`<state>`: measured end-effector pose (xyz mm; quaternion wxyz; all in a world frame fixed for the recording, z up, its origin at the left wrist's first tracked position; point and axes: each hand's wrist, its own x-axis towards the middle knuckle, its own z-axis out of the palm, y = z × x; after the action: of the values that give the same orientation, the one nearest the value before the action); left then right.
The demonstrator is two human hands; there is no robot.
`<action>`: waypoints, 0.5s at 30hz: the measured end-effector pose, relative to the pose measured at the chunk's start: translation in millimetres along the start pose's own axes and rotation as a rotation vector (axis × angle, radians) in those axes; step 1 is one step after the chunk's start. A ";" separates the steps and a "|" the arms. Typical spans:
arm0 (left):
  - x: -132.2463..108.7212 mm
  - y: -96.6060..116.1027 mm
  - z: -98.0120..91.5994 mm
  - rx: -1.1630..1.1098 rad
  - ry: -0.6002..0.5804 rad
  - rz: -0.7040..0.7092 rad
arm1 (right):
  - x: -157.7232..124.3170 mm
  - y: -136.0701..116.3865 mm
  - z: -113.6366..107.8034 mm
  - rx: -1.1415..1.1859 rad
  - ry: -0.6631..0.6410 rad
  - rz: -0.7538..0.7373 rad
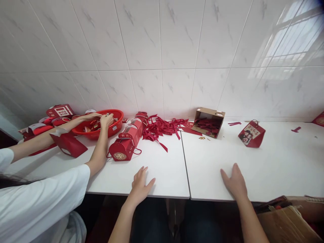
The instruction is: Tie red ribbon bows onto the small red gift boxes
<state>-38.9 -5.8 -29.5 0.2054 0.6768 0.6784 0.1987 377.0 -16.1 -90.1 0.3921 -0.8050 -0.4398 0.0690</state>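
My left hand (pixel 140 185) and right hand (pixel 235 182) lie flat, fingers spread, holding nothing, on the white table (pixel 278 168). Nearest, beyond my left hand, a red gift box (pixel 123 148) stands finished; past it loose ribbons (pixel 162 128) lie unused; left of it a co-worker's hands (pixel 106 118) dig in a red basin (pixel 115 126).

Both hands flat on the white counter (pixel 278 162)

Left hand (pixel 140 185) and right hand (pixel 235 184) rest palm-down, empty; red ribbons (pixel 162 128) and a red gift box (pixel 125 148) lie beyond.

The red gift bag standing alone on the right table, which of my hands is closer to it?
Right. Your right hand lies flat on the white table, just below and left of the red gift bag. Your left hand rests flat on the neighbouring table, much farther left.
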 end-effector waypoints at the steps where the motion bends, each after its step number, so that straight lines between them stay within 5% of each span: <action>1: 7.3 9.0 6.3 0.047 -0.065 0.016 | -8.4 -2.3 6.0 -0.044 -0.055 -0.038; 5: 49.1 55.5 30.4 0.136 -0.124 0.123 | -50.5 -26.6 11.5 -0.010 -0.170 -0.050; 7: 73.3 73.2 38.3 0.129 -0.108 0.159 | -77.0 -47.6 2.4 0.265 -0.260 -0.039; 10: 101.1 84.8 42.1 0.105 -0.076 0.172 | -117.0 -84.1 -15.7 0.919 -0.671 0.159; 12: 106.4 85.3 40.3 0.074 -0.059 0.181 | -136.4 -104.9 -22.7 1.280 -0.865 0.345; 15: 84.7 82.3 33.1 0.001 -0.038 0.211 | -149.9 -124.5 -19.6 1.519 -0.931 0.552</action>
<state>48.2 79.1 -13.0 0.1957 0.7483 0.5994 0.2062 214.1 -103.5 -25.6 0.5676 -0.3000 -0.1826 0.7447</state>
